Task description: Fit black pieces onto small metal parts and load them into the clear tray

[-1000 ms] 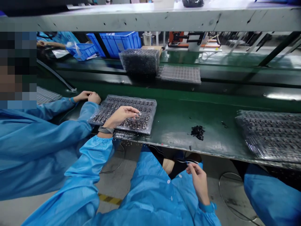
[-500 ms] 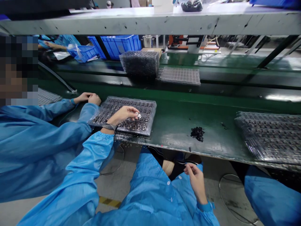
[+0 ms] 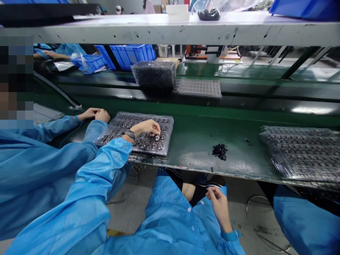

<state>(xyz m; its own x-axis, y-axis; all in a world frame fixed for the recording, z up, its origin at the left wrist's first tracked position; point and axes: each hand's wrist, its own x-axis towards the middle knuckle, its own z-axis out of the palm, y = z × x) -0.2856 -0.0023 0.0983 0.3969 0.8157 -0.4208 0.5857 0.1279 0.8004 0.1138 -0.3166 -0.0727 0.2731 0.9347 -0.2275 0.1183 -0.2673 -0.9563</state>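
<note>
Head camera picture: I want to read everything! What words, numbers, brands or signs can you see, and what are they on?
None can be read: no words, numbers or brands are clear in this picture. The clear plastic tray, the blue plastic crate and the white box on the shelf show no marks that I can make out.

We've got the green line bench (image 3: 202, 141) carrying a clear tray of black parts (image 3: 166, 124), a stack of trays (image 3: 302, 154) at right, a small heap of black bits (image 3: 219, 151) between them, and another tray (image 3: 46, 114) far left. Our rear green deck (image 3: 255, 72) holds a tall tray stack (image 3: 153, 75) with a single tray (image 3: 198, 88) just beside it. The grey overhead shelf (image 3: 132, 32) has a white box (image 3: 177, 12) and a bag of black bits (image 3: 208, 15).
</note>
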